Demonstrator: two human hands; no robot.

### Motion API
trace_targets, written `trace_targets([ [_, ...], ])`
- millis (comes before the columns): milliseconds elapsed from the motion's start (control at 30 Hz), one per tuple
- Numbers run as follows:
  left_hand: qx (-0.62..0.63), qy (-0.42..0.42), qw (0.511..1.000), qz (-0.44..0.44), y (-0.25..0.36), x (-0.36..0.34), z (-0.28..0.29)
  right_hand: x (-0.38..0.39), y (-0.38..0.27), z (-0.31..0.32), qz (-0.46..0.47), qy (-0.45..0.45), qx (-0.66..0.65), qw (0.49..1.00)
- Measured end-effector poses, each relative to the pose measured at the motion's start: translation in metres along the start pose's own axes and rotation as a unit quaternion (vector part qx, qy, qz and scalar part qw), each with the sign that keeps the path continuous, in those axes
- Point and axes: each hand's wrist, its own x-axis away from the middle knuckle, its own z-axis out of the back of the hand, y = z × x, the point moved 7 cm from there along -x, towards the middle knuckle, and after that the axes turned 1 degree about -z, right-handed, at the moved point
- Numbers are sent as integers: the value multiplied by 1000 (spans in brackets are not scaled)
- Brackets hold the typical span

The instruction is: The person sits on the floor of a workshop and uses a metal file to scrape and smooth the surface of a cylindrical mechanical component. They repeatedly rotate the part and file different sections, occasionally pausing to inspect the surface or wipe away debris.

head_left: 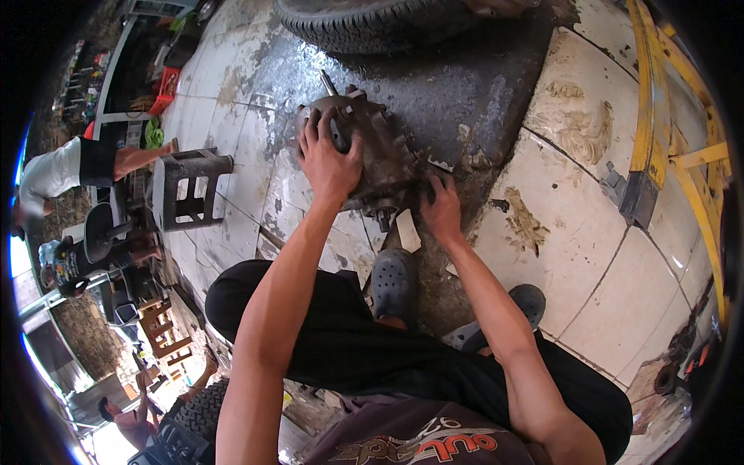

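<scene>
A greasy brown gearbox (384,151) lies on the floor in front of me, with a shaft pointing away at its far end and a shorter stub at its near end. My left hand (329,159) grips its upper left side, fingers bent over the casing and thumb beside a dark opening. At the near right corner, my right hand (440,205) has its fingers curled against the casing edge; the fingertips are partly hidden. A pale flat scrap (408,231) lies just below the gearbox, close to my shoe.
A large tyre (380,27) lies beyond the gearbox on dark, oily floor. Yellow metal stands (651,116) rise at the right. Leftward are a grey plastic stool (190,190), a red crate (164,91) and several other people. My clogs (395,283) are near the gearbox.
</scene>
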Motion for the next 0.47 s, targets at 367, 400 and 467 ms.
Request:
trace_targets([
  [367,-31,9,999,-10,1,-1,1,-2,-5,-2,25,75,-87,993],
  [400,-31,5,999,-9,1,0,0,-2,-2,-2,8,65,-94,993],
  [467,-29,0,1000,-9,1,-1,-2,-3,13,-5,-26,47,-108,993],
])
